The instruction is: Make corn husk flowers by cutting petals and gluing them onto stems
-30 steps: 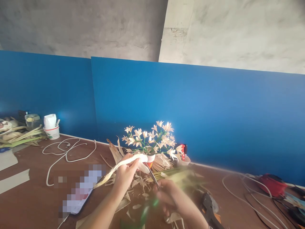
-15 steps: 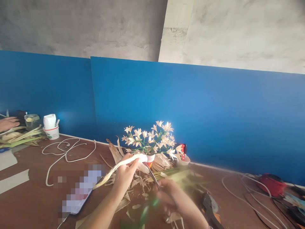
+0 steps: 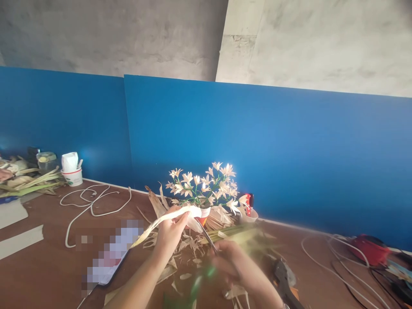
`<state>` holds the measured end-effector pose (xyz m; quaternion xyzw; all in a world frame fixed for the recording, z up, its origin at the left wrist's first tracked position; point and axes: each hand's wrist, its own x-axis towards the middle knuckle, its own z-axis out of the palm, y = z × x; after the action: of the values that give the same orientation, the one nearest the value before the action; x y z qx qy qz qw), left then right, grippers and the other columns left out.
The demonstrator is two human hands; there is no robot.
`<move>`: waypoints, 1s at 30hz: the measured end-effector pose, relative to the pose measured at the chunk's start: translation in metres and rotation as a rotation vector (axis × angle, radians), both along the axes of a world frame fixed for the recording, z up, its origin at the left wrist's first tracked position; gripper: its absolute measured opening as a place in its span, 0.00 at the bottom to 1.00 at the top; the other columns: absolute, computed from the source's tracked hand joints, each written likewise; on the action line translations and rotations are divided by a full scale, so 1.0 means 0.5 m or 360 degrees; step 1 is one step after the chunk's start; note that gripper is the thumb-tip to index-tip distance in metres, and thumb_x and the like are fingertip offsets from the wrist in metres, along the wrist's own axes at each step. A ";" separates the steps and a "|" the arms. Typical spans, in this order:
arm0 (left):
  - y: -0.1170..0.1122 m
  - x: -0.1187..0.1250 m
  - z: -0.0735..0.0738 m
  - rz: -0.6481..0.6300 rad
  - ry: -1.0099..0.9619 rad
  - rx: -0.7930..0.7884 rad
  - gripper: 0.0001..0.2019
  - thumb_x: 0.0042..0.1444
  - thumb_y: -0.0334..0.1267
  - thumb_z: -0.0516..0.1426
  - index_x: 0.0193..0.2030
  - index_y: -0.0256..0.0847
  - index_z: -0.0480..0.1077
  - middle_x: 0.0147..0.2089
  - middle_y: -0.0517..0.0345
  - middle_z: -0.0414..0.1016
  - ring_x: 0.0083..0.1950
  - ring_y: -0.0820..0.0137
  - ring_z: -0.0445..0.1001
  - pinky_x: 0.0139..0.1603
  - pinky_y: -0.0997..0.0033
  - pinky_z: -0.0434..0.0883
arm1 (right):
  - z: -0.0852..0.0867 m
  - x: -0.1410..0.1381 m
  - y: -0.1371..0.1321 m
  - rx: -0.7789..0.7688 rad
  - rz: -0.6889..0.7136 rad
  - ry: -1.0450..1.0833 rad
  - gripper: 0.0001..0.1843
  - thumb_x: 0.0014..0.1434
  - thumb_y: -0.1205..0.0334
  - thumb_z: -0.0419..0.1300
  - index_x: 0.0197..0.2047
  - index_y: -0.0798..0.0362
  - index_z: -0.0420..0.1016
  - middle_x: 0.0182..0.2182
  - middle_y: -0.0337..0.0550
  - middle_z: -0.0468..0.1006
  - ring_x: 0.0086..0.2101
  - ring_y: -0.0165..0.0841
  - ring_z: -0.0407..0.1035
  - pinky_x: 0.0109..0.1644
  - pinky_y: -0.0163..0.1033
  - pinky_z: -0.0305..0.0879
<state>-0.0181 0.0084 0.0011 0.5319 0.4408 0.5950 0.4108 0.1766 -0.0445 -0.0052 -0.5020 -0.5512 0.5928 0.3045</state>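
Observation:
My left hand [image 3: 170,234] pinches a long pale strip of dried leaf [image 3: 167,217] that arches up and trails down to the left. My right hand [image 3: 236,266] is closed round the green handles of scissors [image 3: 206,238], whose blades point up at the strip's free end. Both hands hover over the brown table [image 3: 48,266], just in front of a cup of small cream handmade flowers [image 3: 206,189]. Cut leaf scraps [image 3: 188,251] lie under the hands.
A white cable [image 3: 93,204] loops at the left. A white cup [image 3: 72,171], a jar and leaf bundles [image 3: 28,182] sit far left, with another person's hand at the edge. Pliers [image 3: 285,279], cables and a red device [image 3: 368,249] lie right. Blue boards back the table.
The view shifted slightly. My hands keep their hold on strip and scissors. The other person's hand at far left has drawn back toward the edge.

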 end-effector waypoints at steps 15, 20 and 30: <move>0.000 -0.014 0.019 -0.0097 0.0093 -0.0187 0.17 0.50 0.49 0.62 0.34 0.34 0.79 0.30 0.50 0.82 0.34 0.60 0.79 0.31 0.69 0.73 | 0.003 0.011 0.003 0.0053 0.0091 -0.0109 0.20 0.43 0.48 0.67 0.31 0.54 0.70 0.16 0.29 0.65 0.13 0.19 0.56 0.14 0.25 0.51; 0.007 -0.024 0.013 -0.0224 0.0123 -0.0203 0.16 0.51 0.48 0.62 0.36 0.35 0.79 0.34 0.49 0.83 0.36 0.60 0.78 0.32 0.71 0.72 | -0.009 0.016 0.009 0.0040 0.0092 -0.0178 0.20 0.50 0.45 0.62 0.33 0.55 0.73 0.14 0.30 0.66 0.13 0.21 0.58 0.14 0.25 0.53; 0.014 -0.035 0.009 -0.0410 0.0176 -0.0200 0.14 0.52 0.45 0.61 0.37 0.35 0.79 0.33 0.51 0.81 0.33 0.65 0.76 0.31 0.72 0.70 | -0.021 0.019 0.010 0.0098 0.0239 -0.0171 0.15 0.47 0.53 0.66 0.33 0.57 0.74 0.19 0.33 0.70 0.15 0.21 0.60 0.16 0.25 0.56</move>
<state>-0.0354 0.0156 0.0055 0.5894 0.4272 0.4783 0.4912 0.1863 -0.0393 -0.0159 -0.4806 -0.6208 0.5690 0.2445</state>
